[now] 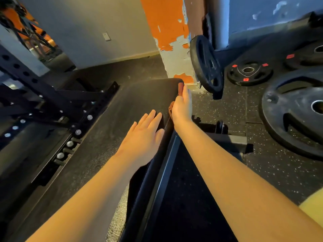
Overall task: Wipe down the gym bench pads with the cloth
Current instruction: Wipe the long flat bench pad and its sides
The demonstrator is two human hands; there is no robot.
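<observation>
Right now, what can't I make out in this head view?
All from the head view:
Cloth: mostly under the right hand; its size and folds are hidden.
Bench pad: near end cut off by the bottom edge.
Weight plate: red labels too small to read.

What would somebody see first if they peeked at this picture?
Two bare arms reach over a black bench pad in the middle: the left hand lies flat on top, and the right hand presses a reddish cloth against the pad's right edge near the far end. Behind it stands a pillar with peeling orange paint, and black weight plates lie on the floor to the right.
</observation>
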